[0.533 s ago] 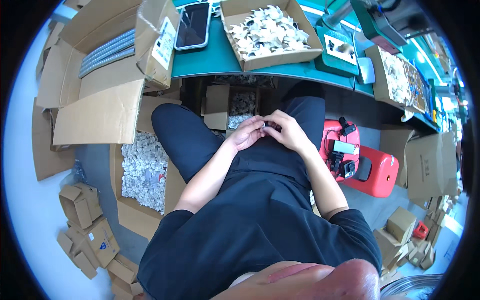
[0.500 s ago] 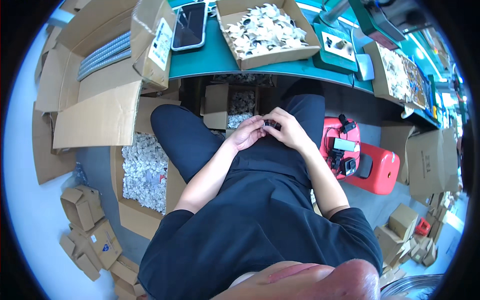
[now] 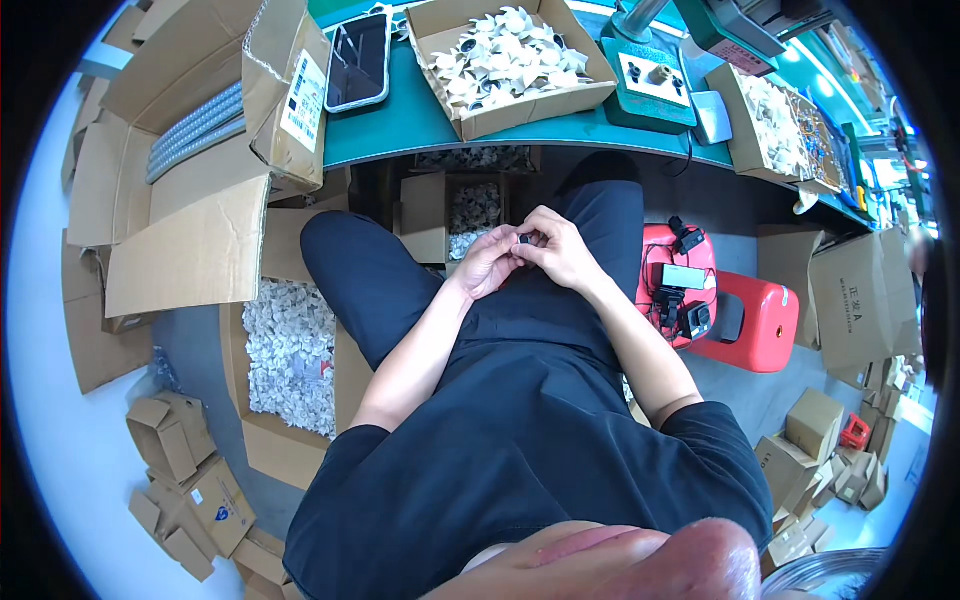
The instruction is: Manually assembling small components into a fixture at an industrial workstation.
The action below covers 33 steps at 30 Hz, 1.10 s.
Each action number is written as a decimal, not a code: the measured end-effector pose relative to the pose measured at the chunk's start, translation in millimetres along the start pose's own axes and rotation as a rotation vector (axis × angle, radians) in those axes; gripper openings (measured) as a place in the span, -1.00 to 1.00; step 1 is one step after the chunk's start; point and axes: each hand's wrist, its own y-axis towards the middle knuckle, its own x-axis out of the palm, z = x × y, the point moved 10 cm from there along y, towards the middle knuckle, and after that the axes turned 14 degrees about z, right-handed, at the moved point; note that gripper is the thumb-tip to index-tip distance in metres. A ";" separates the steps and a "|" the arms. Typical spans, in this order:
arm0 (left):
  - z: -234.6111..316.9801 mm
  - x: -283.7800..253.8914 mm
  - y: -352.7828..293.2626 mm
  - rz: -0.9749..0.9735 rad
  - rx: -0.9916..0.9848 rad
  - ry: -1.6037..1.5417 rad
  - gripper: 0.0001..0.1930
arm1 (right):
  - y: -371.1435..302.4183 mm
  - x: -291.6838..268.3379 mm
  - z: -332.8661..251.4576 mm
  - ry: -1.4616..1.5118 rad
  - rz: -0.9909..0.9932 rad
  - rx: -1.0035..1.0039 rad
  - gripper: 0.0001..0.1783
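Observation:
Above my lap, my left hand (image 3: 486, 264) and my right hand (image 3: 560, 252) meet fingertip to fingertip. A small dark part (image 3: 524, 239) is pinched between them, mostly covered by fingers and too small to name more closely. Both hands are closed around it. Just beyond them, under the bench, a cardboard box (image 3: 423, 219) holds many small white pieces (image 3: 474, 207). On the bench in front, a shallow carton (image 3: 543, 117) is filled with white finned parts (image 3: 512, 57) that look like small fan impellers.
The green bench (image 3: 390, 130) carries a phone (image 3: 358, 60), an open carton (image 3: 185, 245) with silvery strips, and a green press (image 3: 650, 95). A red stool (image 3: 750, 320) with cameras and cables stands at my right. Another box of white pieces (image 3: 290, 350) lies at my left.
The view has shifted slightly, so the bench things appear further left. My fingers have turned a little, and the dark part shows more clearly between them.

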 end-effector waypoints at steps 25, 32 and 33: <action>4.3 3.7 -3.7 0.001 0.035 0.031 -0.79 | -0.9 6.4 55.1 0.407 -0.031 0.463 -0.86; -11.7 6.0 -7.1 0.022 -0.038 0.019 -0.78 | -45.6 29.9 61.6 1.074 -0.100 0.725 -0.71; -8.0 -0.6 -4.3 0.082 -0.021 0.000 -0.77 | -47.8 31.7 61.8 1.362 -0.068 0.835 -0.69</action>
